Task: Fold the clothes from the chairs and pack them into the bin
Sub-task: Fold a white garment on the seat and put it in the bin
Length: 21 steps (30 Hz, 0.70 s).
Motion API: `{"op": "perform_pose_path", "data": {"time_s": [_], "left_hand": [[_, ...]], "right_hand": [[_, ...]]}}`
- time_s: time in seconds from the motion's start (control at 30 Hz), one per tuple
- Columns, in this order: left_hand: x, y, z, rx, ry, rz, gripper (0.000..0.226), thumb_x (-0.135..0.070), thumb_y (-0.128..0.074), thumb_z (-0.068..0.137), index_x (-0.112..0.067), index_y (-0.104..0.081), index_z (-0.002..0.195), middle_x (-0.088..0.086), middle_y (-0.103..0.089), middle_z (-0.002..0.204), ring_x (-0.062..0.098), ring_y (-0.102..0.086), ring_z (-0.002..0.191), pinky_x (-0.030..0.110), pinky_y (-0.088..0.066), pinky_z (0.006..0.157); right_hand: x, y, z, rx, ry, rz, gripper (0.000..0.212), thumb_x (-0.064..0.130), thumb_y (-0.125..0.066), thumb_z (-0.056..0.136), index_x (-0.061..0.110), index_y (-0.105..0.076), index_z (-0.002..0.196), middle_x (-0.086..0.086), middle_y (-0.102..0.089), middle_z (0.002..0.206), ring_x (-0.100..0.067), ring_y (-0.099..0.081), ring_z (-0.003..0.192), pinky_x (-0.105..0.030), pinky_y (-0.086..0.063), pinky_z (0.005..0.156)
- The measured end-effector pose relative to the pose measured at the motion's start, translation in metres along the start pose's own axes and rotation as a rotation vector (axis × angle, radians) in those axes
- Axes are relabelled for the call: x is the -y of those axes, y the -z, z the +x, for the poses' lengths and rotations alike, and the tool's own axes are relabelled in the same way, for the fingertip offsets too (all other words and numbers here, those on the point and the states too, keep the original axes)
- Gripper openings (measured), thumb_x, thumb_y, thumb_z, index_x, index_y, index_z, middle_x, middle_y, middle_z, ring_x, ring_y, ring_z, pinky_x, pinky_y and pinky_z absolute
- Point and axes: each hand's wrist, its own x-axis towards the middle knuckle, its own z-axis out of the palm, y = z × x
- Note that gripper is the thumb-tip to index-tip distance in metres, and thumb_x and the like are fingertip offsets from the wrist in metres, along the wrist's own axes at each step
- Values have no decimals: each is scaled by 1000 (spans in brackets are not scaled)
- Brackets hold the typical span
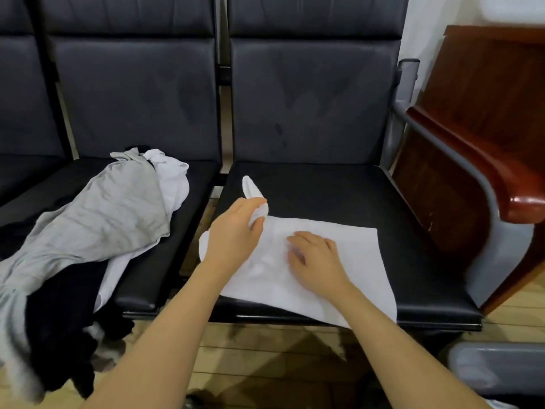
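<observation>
White garment (339, 261) lies flat on right chair seat (413, 208); your left hand (233, 234) pinches a corner, right hand (315, 258) presses flat, fingers straight. Soft, light, floppy: grab edges.

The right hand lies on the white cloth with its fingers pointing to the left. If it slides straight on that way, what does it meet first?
Probably the left hand, which pinches a raised corner of the white cloth just beyond the right hand.

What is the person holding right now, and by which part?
The left hand pinches the white garment by a raised corner; the right hand only presses flat on it.
</observation>
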Motion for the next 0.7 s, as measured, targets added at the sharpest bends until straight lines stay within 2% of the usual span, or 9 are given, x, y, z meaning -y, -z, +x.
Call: {"op": "perform_pose_path", "data": {"time_s": [0.1, 0.17, 0.23, 0.33, 0.47, 0.53, 0.6, 0.63, 0.7], "left_hand": [[-23, -14, 0, 16, -99, -34, 31, -11, -63, 88, -14, -61, 119, 1, -64, 99, 14, -61, 83, 21, -47, 72], [-41, -28, 1, 75, -24, -125, 31, -16, -59, 91, -22, -58, 122, -11, -57, 102, 3, -53, 87, 14, -41, 78], [-61, -42, 0, 136, 44, -212, 27, -20, -56, 93, -28, -59, 119, -20, -53, 97, 0, -53, 90, 11, -38, 81], [-91, -60, -3, 153, 1, -312, 25, -13, -53, 92, -25, -64, 111, -24, -54, 95, -1, -54, 91, 1, -35, 78], [-117, -85, 0, 162, 45, -429, 25, -13, -54, 92, -20, -62, 114, -9, -63, 114, 4, -55, 105, 22, -45, 93], [-125, -94, 1, 249, 59, -400, 31, -16, -55, 93, -20, -56, 124, -5, -61, 119, 8, -55, 108, 19, -43, 94], [-126, -98, 3, 434, 65, -379, 39, -20, -54, 94, -22, -50, 133, -3, -59, 120, 10, -56, 108, 19, -42, 93], [-123, -99, 4, 513, 73, -362, 41, -24, -54, 95, -23, -47, 135, -3, -59, 121, 12, -57, 107, 22, -44, 94], [-111, -100, 7, 538, 94, -321, 40, -30, -50, 96, -24, -47, 136, -2, -60, 123, 13, -58, 105, 25, -45, 92]], "right_hand": [[-37, 23, -16, -18, -90, -71, 38, 32, -39, 99, 27, -47, 136, 8, -40, 144, -12, -34, 132, -29, -17, 107], [-61, 36, -30, 22, -182, -107, 39, 36, -37, 100, 29, -43, 138, 8, -36, 146, -12, -30, 135, -31, -15, 110], [-79, 44, -41, 36, -246, -152, 41, 38, -37, 100, 30, -41, 139, 7, -35, 148, -13, -28, 136, -33, -14, 112], [-92, 44, -48, 17, -309, -115, 40, 38, -34, 101, 29, -43, 138, 9, -39, 144, -12, -31, 133, -33, -15, 110], [-98, 43, -44, -95, -366, 125, 37, 34, -31, 103, 25, -50, 133, 9, -51, 132, -10, -41, 126, -31, -16, 105], [-101, 43, -43, -254, -439, 318, 30, 31, -35, 102, 23, -56, 121, 7, -57, 115, -12, -50, 115, -39, -26, 110], [-104, 44, -44, -367, -493, 435, 20, 31, -38, 101, 29, -55, 111, 13, -56, 99, -12, -54, 104, -46, -36, 106], [-104, 44, -44, -387, -511, 463, 18, 31, -38, 101, 29, -53, 110, 15, -55, 93, -12, -55, 101, -46, -37, 105], [-105, 46, -45, -376, -529, 466, 23, 32, -40, 100, 24, -53, 117, 15, -54, 88, -13, -55, 100, -39, -31, 107]]}}
